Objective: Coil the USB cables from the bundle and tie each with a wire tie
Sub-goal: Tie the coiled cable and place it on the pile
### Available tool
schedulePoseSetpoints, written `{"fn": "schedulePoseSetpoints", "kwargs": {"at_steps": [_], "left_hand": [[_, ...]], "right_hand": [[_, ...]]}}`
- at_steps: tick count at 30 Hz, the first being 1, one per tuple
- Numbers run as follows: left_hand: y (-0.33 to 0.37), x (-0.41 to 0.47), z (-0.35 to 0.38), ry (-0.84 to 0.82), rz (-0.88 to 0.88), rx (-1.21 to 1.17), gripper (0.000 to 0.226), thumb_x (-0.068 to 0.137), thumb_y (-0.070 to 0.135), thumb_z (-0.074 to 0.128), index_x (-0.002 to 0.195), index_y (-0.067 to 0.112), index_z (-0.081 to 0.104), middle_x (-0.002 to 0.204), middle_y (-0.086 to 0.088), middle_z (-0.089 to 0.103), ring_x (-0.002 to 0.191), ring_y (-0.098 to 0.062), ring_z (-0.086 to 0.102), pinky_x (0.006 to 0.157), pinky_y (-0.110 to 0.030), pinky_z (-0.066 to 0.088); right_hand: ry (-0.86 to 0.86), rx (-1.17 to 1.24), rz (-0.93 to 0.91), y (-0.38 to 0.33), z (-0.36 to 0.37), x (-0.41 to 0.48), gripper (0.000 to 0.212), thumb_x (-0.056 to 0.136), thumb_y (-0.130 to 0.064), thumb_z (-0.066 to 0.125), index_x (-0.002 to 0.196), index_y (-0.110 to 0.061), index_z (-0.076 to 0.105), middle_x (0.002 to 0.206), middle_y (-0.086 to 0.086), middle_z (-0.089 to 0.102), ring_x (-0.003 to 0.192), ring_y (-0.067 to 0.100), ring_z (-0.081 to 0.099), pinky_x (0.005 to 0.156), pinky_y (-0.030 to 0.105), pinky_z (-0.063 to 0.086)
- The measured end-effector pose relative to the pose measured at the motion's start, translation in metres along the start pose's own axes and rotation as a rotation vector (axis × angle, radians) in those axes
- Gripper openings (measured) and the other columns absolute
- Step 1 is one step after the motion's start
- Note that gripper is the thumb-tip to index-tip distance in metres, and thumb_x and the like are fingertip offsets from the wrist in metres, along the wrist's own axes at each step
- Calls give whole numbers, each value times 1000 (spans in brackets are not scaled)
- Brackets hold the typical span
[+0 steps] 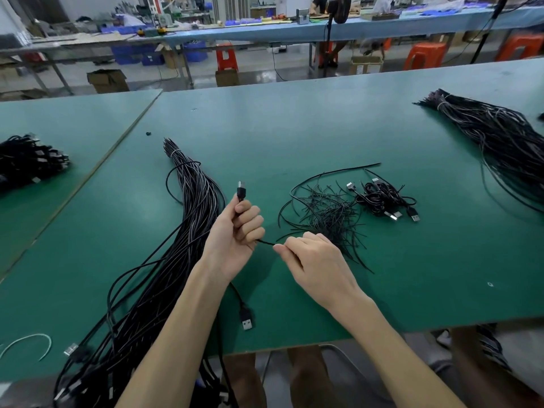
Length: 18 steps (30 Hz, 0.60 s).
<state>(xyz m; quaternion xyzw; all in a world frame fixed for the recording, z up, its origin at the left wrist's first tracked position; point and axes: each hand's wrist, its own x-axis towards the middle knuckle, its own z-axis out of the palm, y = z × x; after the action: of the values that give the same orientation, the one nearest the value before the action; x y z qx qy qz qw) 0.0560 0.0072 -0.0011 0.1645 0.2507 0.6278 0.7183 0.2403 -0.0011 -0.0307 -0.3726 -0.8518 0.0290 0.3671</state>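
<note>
My left hand (235,234) grips one black USB cable (265,242) in its fist, with the plug end (240,189) sticking up above the thumb. My right hand (309,260) pinches the same cable just to the right of the left fist. The cable's other plug (246,319) lies on the green table near the front edge. A long bundle of black cables (188,219), tied at its far end, stretches from the table's middle down to the left front corner. A loose heap of black wire ties (329,216) lies just beyond my right hand.
A few coiled, tied cables (382,198) sit right of the wire ties. A second big bundle (500,134) lies at the far right, and a heap of coiled cables (26,160) at the left. A white tie (29,343) lies at the front left corner of the green table (294,128).
</note>
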Motion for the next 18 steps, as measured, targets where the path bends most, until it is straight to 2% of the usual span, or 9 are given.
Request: {"fn": "schedulePoseSetpoints", "kwargs": {"at_steps": [5, 10, 15, 18], "left_hand": [[-5, 1, 2, 68, 136, 69, 39, 105, 44, 46, 79, 16, 49, 69, 7, 20, 53, -8, 20, 45, -22, 29], [-4, 0, 1, 19, 114, 55, 32, 107, 37, 48, 90, 12, 56, 72, 7, 20, 54, -8, 22, 47, -22, 32], [-3, -3, 1, -57, 53, -44, 36, 109, 35, 46, 82, 15, 60, 62, 9, 21, 48, -9, 22, 46, -24, 30], [-3, -5, 2, -112, 71, 10, 40, 108, 37, 49, 72, 19, 54, 53, 9, 27, 45, -9, 27, 51, -22, 36]], "right_hand": [[10, -10, 48, 1, 1, 0, 38, 105, -31, 57, 71, -23, 40, 63, -16, 34, 63, 12, 32, 70, 31, 45], [14, -28, 59, 1, 0, 0, 40, 104, -29, 59, 71, -24, 37, 63, -16, 33, 63, 12, 32, 70, 30, 43], [-5, -18, 73, 2, 0, -1, 40, 105, -29, 57, 72, -24, 37, 62, -16, 33, 62, 13, 32, 70, 32, 44], [-21, -9, 71, 1, -1, 0, 40, 106, -29, 55, 72, -24, 36, 60, -19, 24, 62, 14, 32, 69, 33, 45]]}}
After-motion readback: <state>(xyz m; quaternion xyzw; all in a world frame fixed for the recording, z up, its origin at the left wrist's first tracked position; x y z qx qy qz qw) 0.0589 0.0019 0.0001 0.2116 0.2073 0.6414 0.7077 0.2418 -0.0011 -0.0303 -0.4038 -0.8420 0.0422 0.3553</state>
